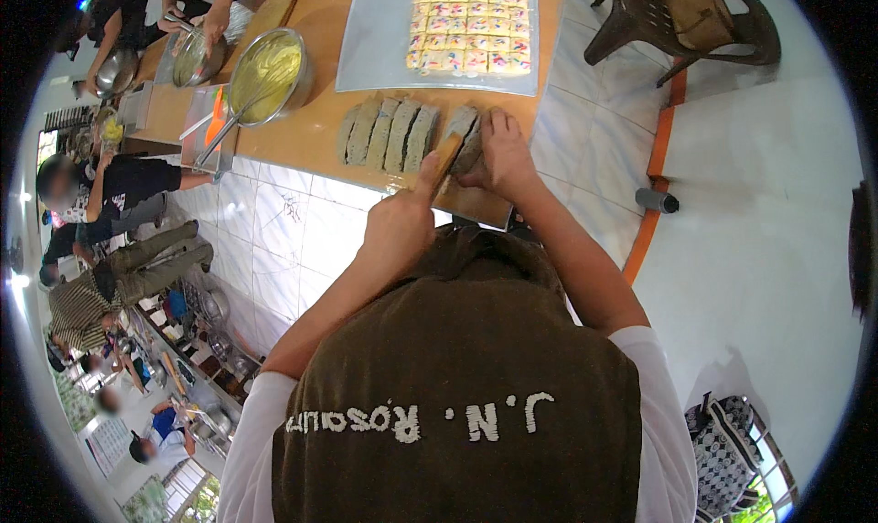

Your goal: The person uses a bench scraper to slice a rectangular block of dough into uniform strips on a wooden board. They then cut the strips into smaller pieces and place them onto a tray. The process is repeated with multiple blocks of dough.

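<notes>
My left hand (405,218) grips a wooden tool (448,154), its index finger laid along it. The tool slants over the near right part of a row of greyish-brown, speckled, bread-like slices. Whether it has a blade is hard to make out. My right hand (506,154) curls around the right end slices (468,146), fingers on the far side and thumb on the near side. Left of a small gap lie several more slices (387,135), side by side on the wooden tabletop (295,142).
Beyond the slices lies a clear sheet or tray (374,43) with sprinkled, iced cake squares (473,26). A steel bowl (302,87) of yellow batter holds a whisk (257,101). An orange spatula (216,122) is left of it. Another person's hands (212,29) work over a bowl. A plastic chair (624,15) stands right.
</notes>
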`<action>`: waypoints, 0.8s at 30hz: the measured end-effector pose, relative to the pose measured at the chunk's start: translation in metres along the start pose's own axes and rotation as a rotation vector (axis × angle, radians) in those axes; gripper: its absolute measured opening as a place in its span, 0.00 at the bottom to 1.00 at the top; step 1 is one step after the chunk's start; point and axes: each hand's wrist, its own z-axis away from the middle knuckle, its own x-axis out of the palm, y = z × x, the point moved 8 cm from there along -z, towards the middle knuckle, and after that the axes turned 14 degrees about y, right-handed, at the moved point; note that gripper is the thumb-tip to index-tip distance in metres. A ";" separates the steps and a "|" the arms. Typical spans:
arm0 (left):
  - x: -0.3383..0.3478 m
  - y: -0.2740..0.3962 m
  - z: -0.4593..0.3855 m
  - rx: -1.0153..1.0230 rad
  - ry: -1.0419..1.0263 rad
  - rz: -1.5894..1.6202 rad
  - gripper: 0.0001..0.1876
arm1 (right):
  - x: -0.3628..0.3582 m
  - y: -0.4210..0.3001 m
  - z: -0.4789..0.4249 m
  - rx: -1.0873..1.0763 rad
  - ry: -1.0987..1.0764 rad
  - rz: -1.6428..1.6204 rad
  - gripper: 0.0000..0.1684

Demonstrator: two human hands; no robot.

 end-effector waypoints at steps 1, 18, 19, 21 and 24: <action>0.001 0.005 -0.002 0.015 -0.014 -0.024 0.46 | 0.001 -0.001 0.000 -0.031 0.020 -0.004 0.65; 0.004 -0.024 0.031 0.026 0.143 0.077 0.43 | -0.002 -0.007 0.003 -0.035 0.089 -0.003 0.67; 0.003 -0.027 0.034 0.036 0.173 0.105 0.43 | -0.001 -0.006 0.004 -0.016 0.082 0.019 0.68; 0.000 -0.028 0.037 0.057 0.226 0.146 0.43 | 0.003 -0.006 0.005 0.022 0.064 0.062 0.68; -0.002 -0.026 0.039 0.076 0.271 0.160 0.43 | 0.002 -0.009 0.003 -0.008 0.072 0.089 0.67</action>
